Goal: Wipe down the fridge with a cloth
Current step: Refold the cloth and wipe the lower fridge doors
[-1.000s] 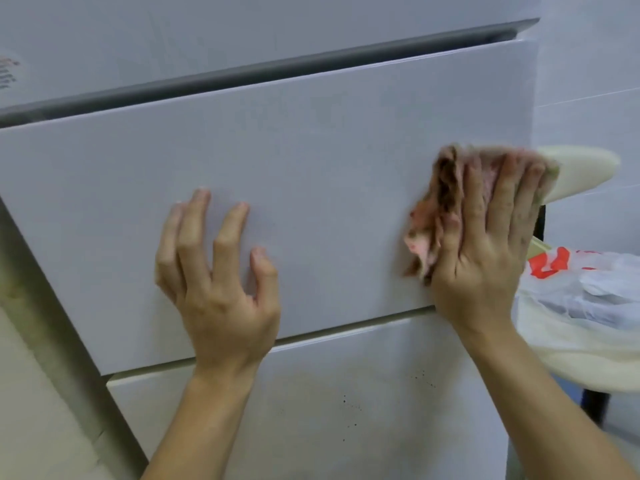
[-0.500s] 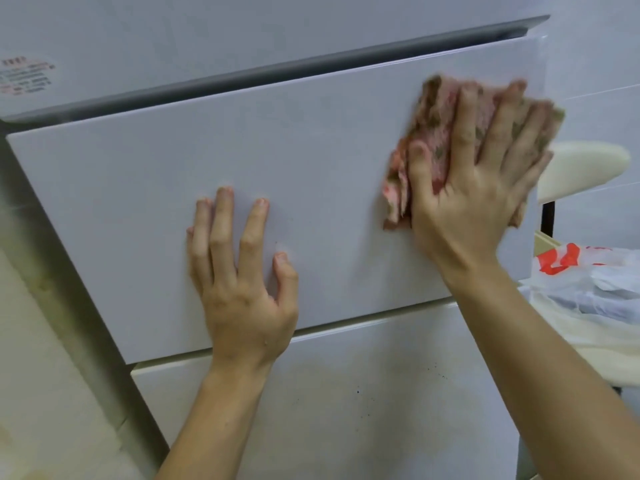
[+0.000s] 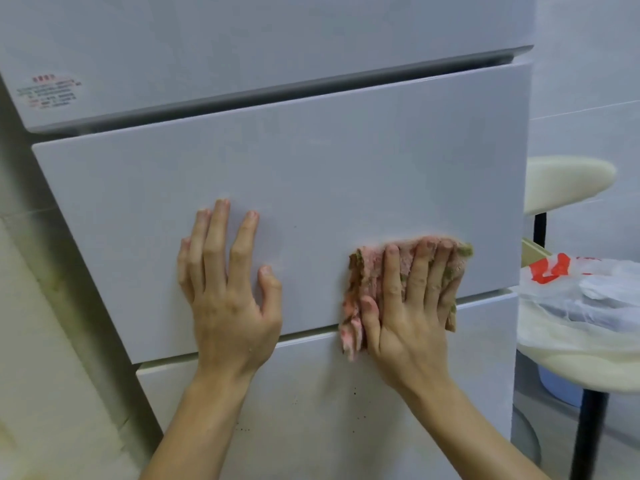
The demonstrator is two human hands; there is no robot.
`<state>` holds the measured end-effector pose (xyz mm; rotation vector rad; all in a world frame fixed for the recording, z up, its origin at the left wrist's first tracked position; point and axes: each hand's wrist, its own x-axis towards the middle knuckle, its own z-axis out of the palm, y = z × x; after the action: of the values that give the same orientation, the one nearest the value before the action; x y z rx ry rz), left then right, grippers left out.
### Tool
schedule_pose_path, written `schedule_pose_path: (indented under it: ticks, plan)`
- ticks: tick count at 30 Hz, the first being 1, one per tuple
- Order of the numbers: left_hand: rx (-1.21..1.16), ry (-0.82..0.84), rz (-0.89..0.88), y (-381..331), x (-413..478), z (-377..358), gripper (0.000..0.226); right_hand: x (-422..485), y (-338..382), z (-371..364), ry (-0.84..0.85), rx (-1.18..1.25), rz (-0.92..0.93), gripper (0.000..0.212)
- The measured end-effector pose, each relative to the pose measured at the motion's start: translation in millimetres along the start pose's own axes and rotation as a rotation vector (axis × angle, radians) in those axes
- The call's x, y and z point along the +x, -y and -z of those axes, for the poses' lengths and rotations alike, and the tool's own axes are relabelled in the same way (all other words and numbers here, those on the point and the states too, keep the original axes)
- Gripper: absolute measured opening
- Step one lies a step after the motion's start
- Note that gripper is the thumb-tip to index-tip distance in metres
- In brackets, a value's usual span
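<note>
A white fridge (image 3: pixel 311 174) with stacked drawer fronts fills the view. A pink and green cloth (image 3: pixel 367 275) lies flat against the lower right part of the middle drawer front, reaching over the seam below it. My right hand (image 3: pixel 412 306) presses the cloth with straight, spread fingers. My left hand (image 3: pixel 228 289) rests flat on the same drawer front to the left, fingers straight and pointing up. Small dark specks dot the bottom drawer front (image 3: pixel 311 410).
A cream stool (image 3: pixel 568 181) on a black leg stands to the right of the fridge. Nearer, a second cream seat (image 3: pixel 571 368) carries a white plastic bag (image 3: pixel 585 292) with red print. A label (image 3: pixel 48 93) sticks to the upper door. A stained wall lies left.
My right hand slid the cloth from the upper right corner of the middle drawer front down to its lower edge. My left hand stayed on the drawer front.
</note>
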<state>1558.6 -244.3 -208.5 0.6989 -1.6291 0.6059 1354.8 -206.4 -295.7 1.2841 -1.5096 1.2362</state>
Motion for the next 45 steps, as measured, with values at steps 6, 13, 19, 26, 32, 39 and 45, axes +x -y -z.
schedule_pose_path:
  ticks: [6, 13, 19, 26, 32, 39, 45]
  plan:
    - [0.013, 0.001, 0.037, 14, 1, 10, 0.060, 115, 53, 12, -0.207, 0.041, -0.151, 0.072]
    - [-0.016, 0.002, 0.056, 13, -9, 7, 0.064, 90, 29, 14, -0.137, 0.324, 0.066, 0.039]
    - [-0.014, -0.019, 0.072, 13, -12, 2, 0.062, 26, -8, 12, -0.041, -0.038, 0.116, 0.061]
    - [-0.001, -0.014, 0.054, 18, -14, 5, 0.061, 31, -5, 1, -0.097, -0.050, 0.111, 0.059]
    - [0.035, -0.024, 0.066, 31, -11, 15, 0.062, 147, 82, 9, -0.220, -0.002, 0.110, 0.052]
    - [0.060, -0.030, 0.087, 50, -11, 22, 0.064, 98, 103, -5, -0.158, 0.027, 0.216, 0.051]
    - [0.074, 0.030, 0.060, 62, -14, 29, 0.066, -5, 79, -20, 0.039, -0.075, 0.451, 0.056]
